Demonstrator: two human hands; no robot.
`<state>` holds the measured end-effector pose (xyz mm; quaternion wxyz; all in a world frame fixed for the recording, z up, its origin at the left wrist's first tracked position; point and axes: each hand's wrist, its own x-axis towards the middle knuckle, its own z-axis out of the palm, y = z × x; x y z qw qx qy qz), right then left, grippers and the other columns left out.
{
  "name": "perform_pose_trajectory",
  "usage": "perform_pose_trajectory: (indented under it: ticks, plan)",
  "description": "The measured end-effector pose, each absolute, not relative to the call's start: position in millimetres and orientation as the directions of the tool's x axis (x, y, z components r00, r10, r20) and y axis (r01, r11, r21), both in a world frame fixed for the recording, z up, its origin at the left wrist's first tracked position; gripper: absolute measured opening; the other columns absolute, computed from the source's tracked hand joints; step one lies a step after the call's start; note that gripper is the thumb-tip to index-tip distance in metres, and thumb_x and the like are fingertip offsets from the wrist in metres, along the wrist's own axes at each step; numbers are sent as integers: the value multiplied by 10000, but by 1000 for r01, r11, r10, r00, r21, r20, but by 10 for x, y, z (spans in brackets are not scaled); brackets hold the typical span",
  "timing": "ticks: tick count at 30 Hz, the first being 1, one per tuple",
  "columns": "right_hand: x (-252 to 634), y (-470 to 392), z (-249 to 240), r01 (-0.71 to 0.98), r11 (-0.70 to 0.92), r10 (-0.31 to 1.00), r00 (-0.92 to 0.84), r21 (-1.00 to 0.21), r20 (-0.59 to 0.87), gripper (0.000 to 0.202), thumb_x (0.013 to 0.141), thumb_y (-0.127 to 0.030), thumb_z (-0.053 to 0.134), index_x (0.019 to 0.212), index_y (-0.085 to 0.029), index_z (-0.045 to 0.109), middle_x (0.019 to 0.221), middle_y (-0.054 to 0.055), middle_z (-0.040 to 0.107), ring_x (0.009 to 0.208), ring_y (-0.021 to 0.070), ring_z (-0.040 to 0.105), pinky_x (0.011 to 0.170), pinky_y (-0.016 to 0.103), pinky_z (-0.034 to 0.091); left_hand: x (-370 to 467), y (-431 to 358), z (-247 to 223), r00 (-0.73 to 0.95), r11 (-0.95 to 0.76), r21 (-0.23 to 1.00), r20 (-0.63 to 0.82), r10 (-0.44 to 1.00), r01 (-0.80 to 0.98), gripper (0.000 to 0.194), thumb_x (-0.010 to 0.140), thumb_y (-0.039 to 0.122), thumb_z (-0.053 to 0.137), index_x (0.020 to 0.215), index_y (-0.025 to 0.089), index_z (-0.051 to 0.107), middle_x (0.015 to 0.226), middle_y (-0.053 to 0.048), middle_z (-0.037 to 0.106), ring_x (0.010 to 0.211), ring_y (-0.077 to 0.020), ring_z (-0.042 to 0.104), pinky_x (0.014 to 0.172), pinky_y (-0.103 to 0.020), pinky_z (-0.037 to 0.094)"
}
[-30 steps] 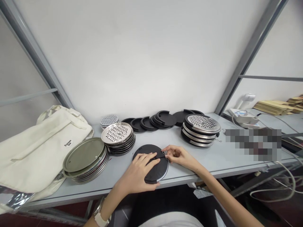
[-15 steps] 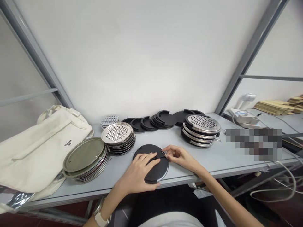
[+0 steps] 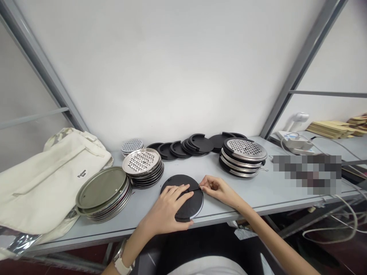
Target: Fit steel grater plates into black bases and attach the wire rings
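A round black disc-shaped holder lies near the front edge of the table, with a pale rim showing at its lower right. My left hand rests across it, fingers spread on top and thumb at the near edge, holding it down. At the disc's right edge, the thumb and fingertips of my right hand pinch the end of a thin black cord that runs over the disc. A tiny shiny piece shows at the fingertips; most of it is hidden.
Left of the disc are a stack of round metal graters, a stack of olive-green round plates and a white cloth bag. Black holders line the wall. Graters in holders are piled at right, beyond them cables.
My right hand's fingers have closed in at the disc's edge, and the small metal loop seen there before is now mostly hidden. My left hand stays put on the disc.
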<state>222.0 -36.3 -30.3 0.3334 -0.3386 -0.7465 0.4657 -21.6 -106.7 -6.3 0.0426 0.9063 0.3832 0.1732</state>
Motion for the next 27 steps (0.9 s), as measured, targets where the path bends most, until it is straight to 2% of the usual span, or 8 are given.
perform_pose_trajectory:
  ticks: [2,5,10,16,22,27]
  plan:
    - [2222,-375,-297,214,342,822,-540,-915,181,267,879,-435,558,859,-172,601,616,-40,445,571,102,393,534,226,308,-215,-1065,-65,645,-702,207,282,710,681,737,722,444,678,1376,251,396,1458,-76,370,1284,-291,385,1063,-456,297]
    - [2214,-388,-282,229,340,830,-529,-912,176,275,878,-447,554,890,-177,604,666,-22,506,590,110,423,544,229,324,-217,-1062,-72,642,-695,203,274,716,689,727,734,446,669,1377,247,393,1466,-73,358,1294,-285,372,1070,-454,288]
    - [2208,-386,-240,256,386,865,-436,-886,250,290,870,-453,568,985,-189,597,678,-13,531,618,127,458,572,241,363,-218,-1062,-76,646,-702,205,281,710,682,720,742,458,663,1375,245,396,1464,-78,362,1292,-289,373,1062,-458,297]
    - [2219,-382,-215,237,378,854,-462,-895,238,299,901,-464,512,918,-190,633,731,16,591,602,127,483,568,250,405,-215,-1068,-64,642,-702,201,292,709,683,728,730,443,678,1372,245,398,1457,-76,373,1286,-280,383,1062,-444,303]
    - [2217,-359,-264,194,362,866,-432,-912,252,305,892,-480,524,981,-195,585,762,11,580,671,145,559,673,280,463,-220,-1069,-67,648,-711,205,302,700,672,731,735,445,672,1380,251,389,1451,-86,380,1286,-298,383,1056,-458,301]
    - [2232,-340,-285,128,340,883,-385,-932,269,334,888,-483,530,1066,-200,539,820,42,625,828,195,608,815,340,472,-222,-1071,-68,644,-702,210,285,710,681,721,746,459,661,1378,245,390,1465,-81,360,1294,-288,374,1064,-454,298]
